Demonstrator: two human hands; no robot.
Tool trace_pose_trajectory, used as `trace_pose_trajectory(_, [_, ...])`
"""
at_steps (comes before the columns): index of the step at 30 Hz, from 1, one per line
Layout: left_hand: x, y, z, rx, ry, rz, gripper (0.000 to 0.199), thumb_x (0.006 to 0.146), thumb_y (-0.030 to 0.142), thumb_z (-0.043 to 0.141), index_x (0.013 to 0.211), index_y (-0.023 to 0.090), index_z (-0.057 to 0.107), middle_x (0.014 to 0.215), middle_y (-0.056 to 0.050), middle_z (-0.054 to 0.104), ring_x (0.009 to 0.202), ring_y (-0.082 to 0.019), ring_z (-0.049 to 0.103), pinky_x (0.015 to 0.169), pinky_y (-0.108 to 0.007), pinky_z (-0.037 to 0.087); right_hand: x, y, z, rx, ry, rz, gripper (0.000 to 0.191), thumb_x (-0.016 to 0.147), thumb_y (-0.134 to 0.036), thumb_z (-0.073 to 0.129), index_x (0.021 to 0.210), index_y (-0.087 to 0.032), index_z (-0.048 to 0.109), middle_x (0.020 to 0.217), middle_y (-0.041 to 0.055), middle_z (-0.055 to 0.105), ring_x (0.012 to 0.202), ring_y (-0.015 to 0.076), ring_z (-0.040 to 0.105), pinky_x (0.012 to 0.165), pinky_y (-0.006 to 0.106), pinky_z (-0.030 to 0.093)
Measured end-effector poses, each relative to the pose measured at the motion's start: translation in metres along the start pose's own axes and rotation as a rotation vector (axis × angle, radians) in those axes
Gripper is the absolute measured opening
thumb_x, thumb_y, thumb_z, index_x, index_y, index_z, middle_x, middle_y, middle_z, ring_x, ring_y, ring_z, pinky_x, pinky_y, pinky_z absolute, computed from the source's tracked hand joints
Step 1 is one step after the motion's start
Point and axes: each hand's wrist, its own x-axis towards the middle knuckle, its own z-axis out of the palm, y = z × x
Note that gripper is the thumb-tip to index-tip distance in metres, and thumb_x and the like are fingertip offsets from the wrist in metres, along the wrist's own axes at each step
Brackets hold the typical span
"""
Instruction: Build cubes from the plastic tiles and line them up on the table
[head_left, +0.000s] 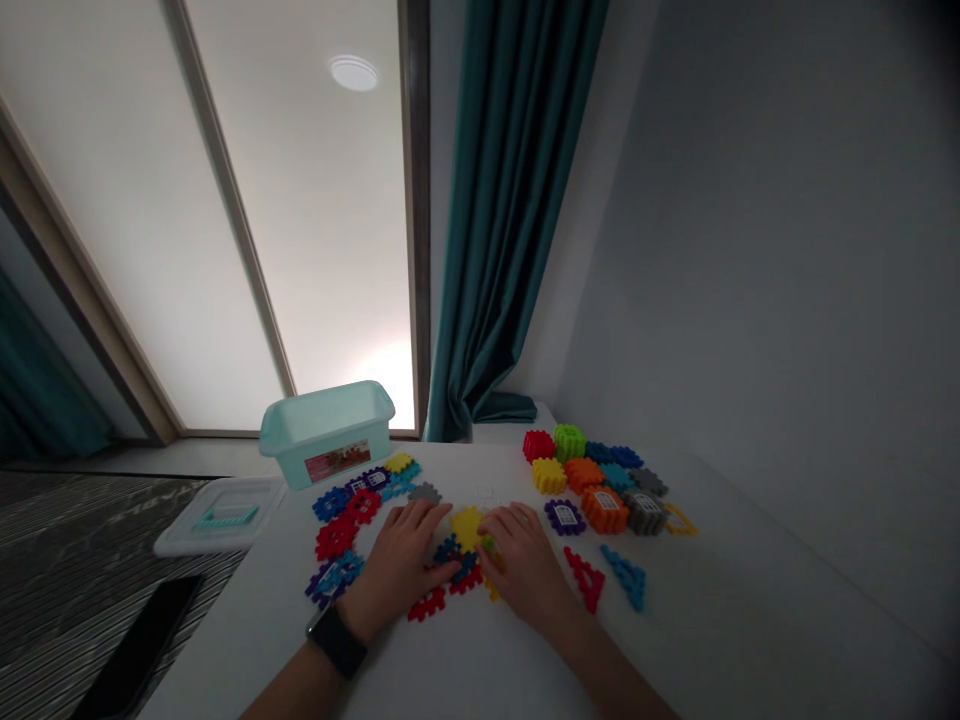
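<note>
My left hand (405, 552) lies over the table with its fingers stretched forward and its thumb apart, near a dark blue interlocking tile (448, 548). My right hand (521, 560) has its fingers bent round a small yellow-green piece (489, 545), partly hidden by the fingers. Between the hands sits a yellow notched tile (466, 528), close to the right fingertips. Red tiles (427, 604) lie in front of the dark blue one. A grey tile (425, 492) is just beyond my left fingers.
Stacks of coloured tiles, including orange (604, 510), stand at the right. A red triangle (585, 578) and a blue triangle (625, 577) lie nearer. More tiles, some red (337, 538), lie left. A mint plastic bin (289, 440) stands at the back left; its lid (176, 537) lies lower.
</note>
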Motion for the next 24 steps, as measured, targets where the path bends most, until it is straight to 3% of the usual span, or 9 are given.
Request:
trace_pose_trajectory(7, [0.001, 0.002, -0.006, 0.024, 0.022, 0.030, 0.048, 0.075, 0.032, 0.082, 0.117, 0.023, 0.061, 0.114, -0.008, 0.064, 0.102, -0.029, 0.061, 0.089, -0.044, 0.049, -0.001, -0.011, -0.001, 0.049, 0.002, -0.026, 0.018, 0.085, -0.008, 0.057, 0.095, -0.023, 0.054, 0.093, 0.0032, 0.065, 0.092, 0.0226, 0.063, 0.101, 0.047, 0.045])
trace_pose_trajectory(11, [0.002, 0.002, -0.009, 0.019, 0.020, 0.035, 0.048, 0.076, 0.025, 0.077, 0.121, 0.023, 0.059, 0.116, -0.008, 0.063, 0.105, -0.029, 0.060, 0.090, -0.045, 0.049, -0.002, -0.008, -0.003, 0.059, -0.022, -0.013, 0.023, 0.086, -0.009, 0.058, 0.104, -0.022, 0.055, 0.101, 0.0061, 0.066, 0.099, 0.0253, 0.063, 0.100, 0.050, 0.047])
trace_pose_trajectory(17, [0.001, 0.001, -0.010, -0.048, 0.001, 0.069, 0.057, 0.074, 0.015, 0.070, 0.129, 0.024, 0.056, 0.120, -0.009, 0.061, 0.108, -0.029, 0.059, 0.094, -0.045, 0.048, -0.005, -0.003, -0.009, 0.159, -0.105, 0.018, 0.040, 0.085, -0.008, 0.056, 0.122, -0.024, 0.053, 0.136, 0.0102, 0.057, 0.125, 0.0285, 0.054, 0.105, 0.051, 0.048])
trace_pose_trajectory(24, [-0.001, -0.002, -0.012, -0.132, -0.006, 0.070, 0.059, 0.074, 0.012, 0.066, 0.131, 0.024, 0.056, 0.120, -0.010, 0.060, 0.109, -0.028, 0.057, 0.096, -0.045, 0.048, -0.005, -0.006, -0.013, 0.276, -0.176, 0.047, 0.048, 0.081, -0.003, 0.053, 0.124, -0.025, 0.053, 0.135, 0.0094, 0.057, 0.126, 0.0266, 0.053, 0.107, 0.050, 0.048])
